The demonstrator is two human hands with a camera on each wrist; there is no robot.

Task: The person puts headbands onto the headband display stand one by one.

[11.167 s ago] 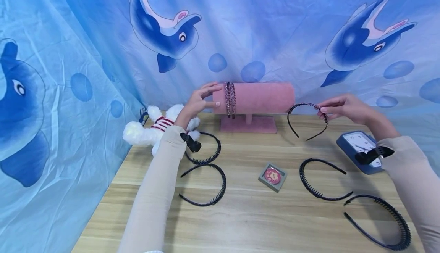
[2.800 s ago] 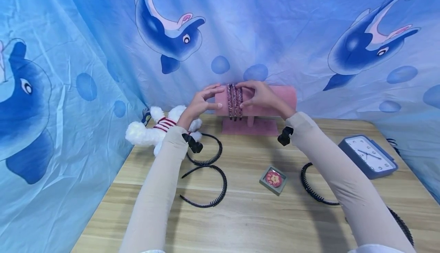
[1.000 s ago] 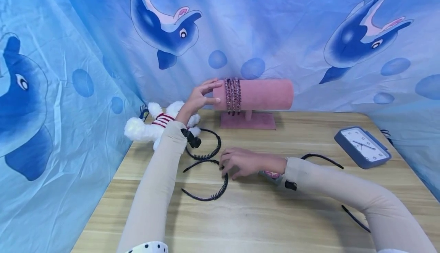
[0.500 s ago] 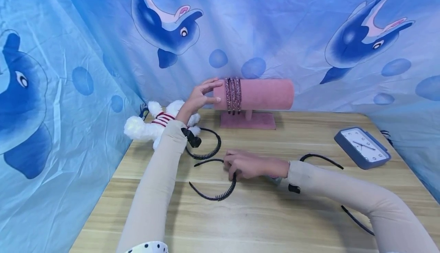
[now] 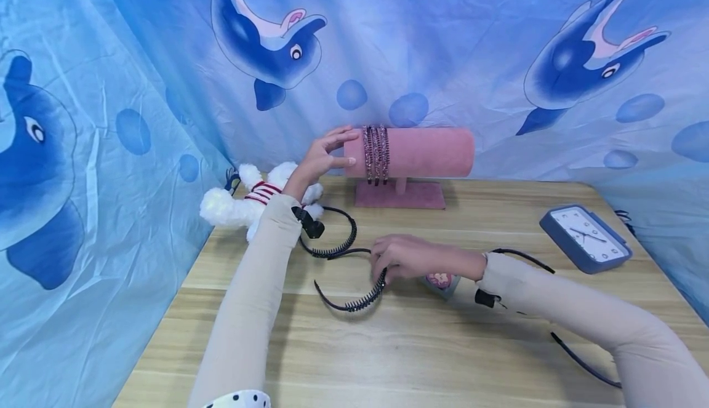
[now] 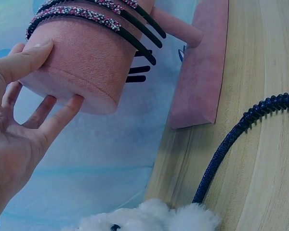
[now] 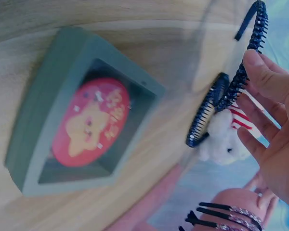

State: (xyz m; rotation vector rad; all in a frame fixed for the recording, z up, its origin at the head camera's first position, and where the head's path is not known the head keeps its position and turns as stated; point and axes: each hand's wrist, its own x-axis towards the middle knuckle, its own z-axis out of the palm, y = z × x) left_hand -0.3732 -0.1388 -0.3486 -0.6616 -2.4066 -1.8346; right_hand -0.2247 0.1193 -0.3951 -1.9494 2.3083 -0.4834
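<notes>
At the far middle of the table [image 5: 354, 365], the left hand [image 5: 320, 159] grips the left end of the pink stand [image 5: 429, 152], thumb on the padded roll and fingers spread over its end face; the hold appears intended to steady it. Three glittery headbands [image 5: 376, 156] straddle the roll just beside that hand, grouped toward the left end, tips hanging free; their arched shape probably keeps them seated. The right hand [image 5: 407, 256] pinches a black headband [image 5: 362, 303] between thumb and fingers, at its curve, over the table's left-centre on the near side of the stand. That grip leaves both ends pointing left and unobstructed. Whether the band is wholly clear of the wood cannot be determined. A second headband [image 5: 354, 229] lies farther left, just beside the white plush toy [image 5: 229, 208]. The framed box [image 7: 130, 67] sits partly beneath the right forearm in the head view. Dark band ends [image 5: 523, 255] show on the far and near sides of the right sleeve [image 5: 554, 291]; the remainder is hidden. The clock [image 5: 587, 236] lies face-up at far right, well apart from both hands.
</notes>
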